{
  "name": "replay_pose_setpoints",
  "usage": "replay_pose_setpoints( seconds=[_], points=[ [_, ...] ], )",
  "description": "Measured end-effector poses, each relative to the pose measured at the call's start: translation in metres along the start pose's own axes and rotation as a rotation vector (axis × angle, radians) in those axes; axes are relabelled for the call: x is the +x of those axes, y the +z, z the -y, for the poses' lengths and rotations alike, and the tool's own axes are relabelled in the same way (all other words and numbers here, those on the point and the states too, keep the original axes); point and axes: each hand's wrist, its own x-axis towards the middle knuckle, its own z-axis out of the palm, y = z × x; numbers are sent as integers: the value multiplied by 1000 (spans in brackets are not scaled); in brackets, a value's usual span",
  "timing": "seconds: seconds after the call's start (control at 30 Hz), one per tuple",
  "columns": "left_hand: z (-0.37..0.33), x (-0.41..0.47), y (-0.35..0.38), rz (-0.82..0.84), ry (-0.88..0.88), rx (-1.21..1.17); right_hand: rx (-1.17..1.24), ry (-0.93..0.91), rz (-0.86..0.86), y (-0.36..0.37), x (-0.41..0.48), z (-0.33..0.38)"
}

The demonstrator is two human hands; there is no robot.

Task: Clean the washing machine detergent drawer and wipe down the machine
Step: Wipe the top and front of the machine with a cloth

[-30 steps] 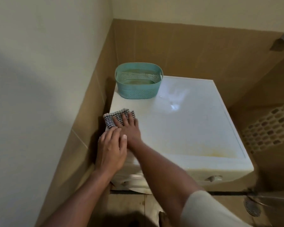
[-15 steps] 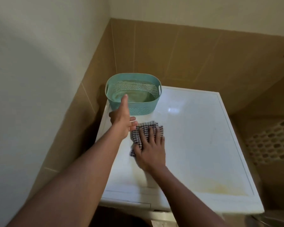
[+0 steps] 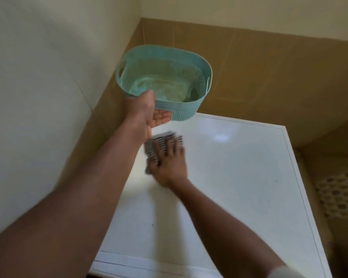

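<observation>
1. The left hand (image 3: pixel 147 111) grips the near wall of the teal basket (image 3: pixel 181 114), thumb hooked over the rim and fingers curled beneath. It holds the basket tilted and clear of the machine, its long axis running from 10 to 4 o'clock.
2. The checked cloth (image 3: pixel 151 147) lies on the washing machine top (image 3: pixel 239 177), at 6 o'clock from the basket and just below it.
3. The right hand (image 3: pixel 169 165) presses the cloth flat with its fingers spread and straight, pinching nothing; it is blurred.
4. The bare back-left corner under the basket lies at 12 o'clock from the cloth. The right hand is nearer, so the next wipe probably goes straight ahead.
5. The white top runs on toward 3 o'clock, and the detergent drawer is out of view.
</observation>
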Motion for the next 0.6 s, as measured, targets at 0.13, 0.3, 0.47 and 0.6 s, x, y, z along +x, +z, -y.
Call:
replay_pose_setpoints(
  seconds=[0.13, 0.3, 0.47, 0.6],
  points=[
    [-14, 3, -1, -24, 2, 42, 38, -197, -17, 22, -81, -8],
    [-6, 7, -31, -44, -45, 110, -38, 168, -59, -17, -7, -84],
    [-6, 10, -50, -70, -23, 67, -37, 21, 28, -13, 92, -12],
    [-13, 9, -49, -82, 38, 61, -144, -282, 123, 12, 56, 53]
  ],
)
